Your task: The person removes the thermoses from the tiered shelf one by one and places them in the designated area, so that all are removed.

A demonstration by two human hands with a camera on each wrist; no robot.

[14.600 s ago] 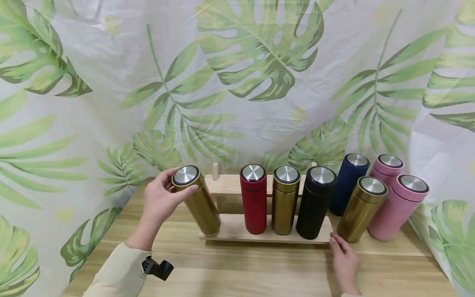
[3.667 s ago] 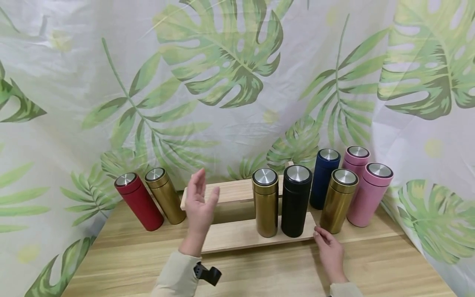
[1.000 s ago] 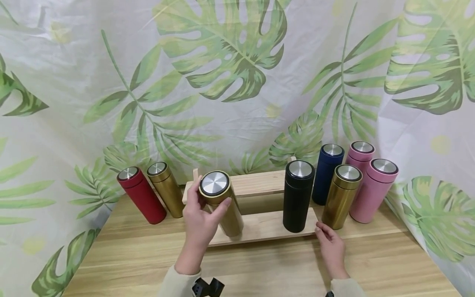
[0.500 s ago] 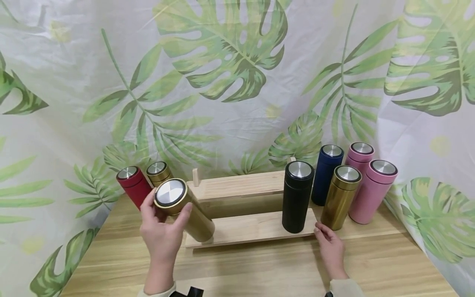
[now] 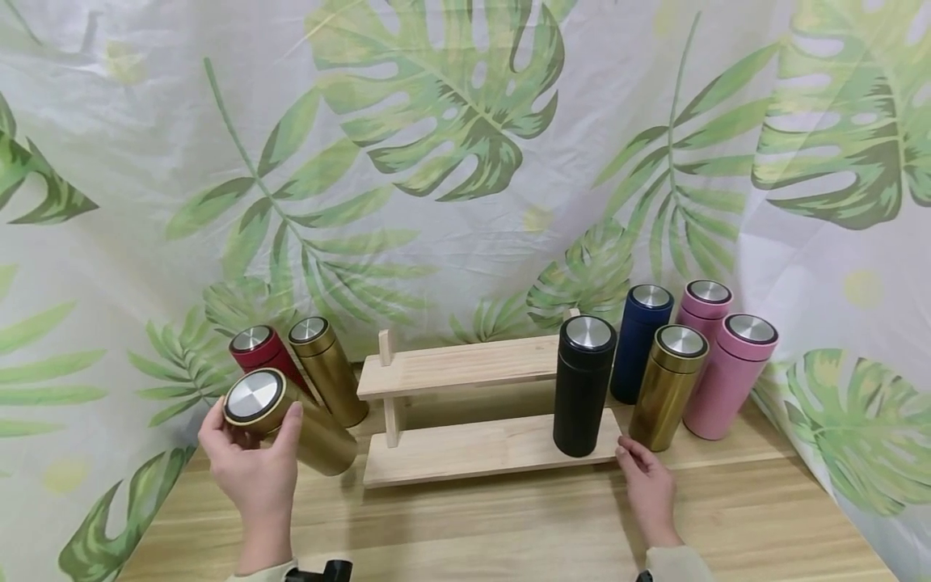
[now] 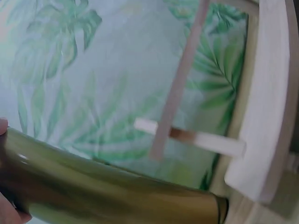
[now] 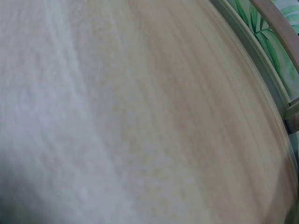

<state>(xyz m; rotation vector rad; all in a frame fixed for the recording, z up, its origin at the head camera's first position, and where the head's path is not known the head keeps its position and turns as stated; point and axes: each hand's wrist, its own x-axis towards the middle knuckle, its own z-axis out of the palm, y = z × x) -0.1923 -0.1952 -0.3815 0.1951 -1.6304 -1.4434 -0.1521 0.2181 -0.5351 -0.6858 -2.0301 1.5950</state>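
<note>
My left hand [image 5: 254,477] grips a gold thermos bottle [image 5: 320,440] near its lid, thumb on one side and fingers on the other. The bottle leans, its silver lid toward me, left of the two-tier wooden rack [image 5: 465,449]. In the left wrist view its gold body [image 6: 117,191] crosses the lower edge. My right hand [image 5: 650,489] pinches the right front corner of the rack's lower board. A black thermos bottle [image 5: 582,404] stands on that board. The right wrist view has mostly blurred pale wood [image 7: 177,116].
Behind the held bottle stand a red bottle [image 5: 280,360], partly covered, and another gold bottle [image 5: 336,384]. Right of the rack are a blue bottle [image 5: 640,347], a gold bottle [image 5: 665,404] and two pink bottles [image 5: 730,388]. A leaf-print cloth [image 5: 465,162] hangs behind the table [image 5: 465,541].
Red and gold bottles went from the rack to the table's left. Lately my left hand carried another gold bottle leftward off the lower board. The right hand stays at the rack's corner.
</note>
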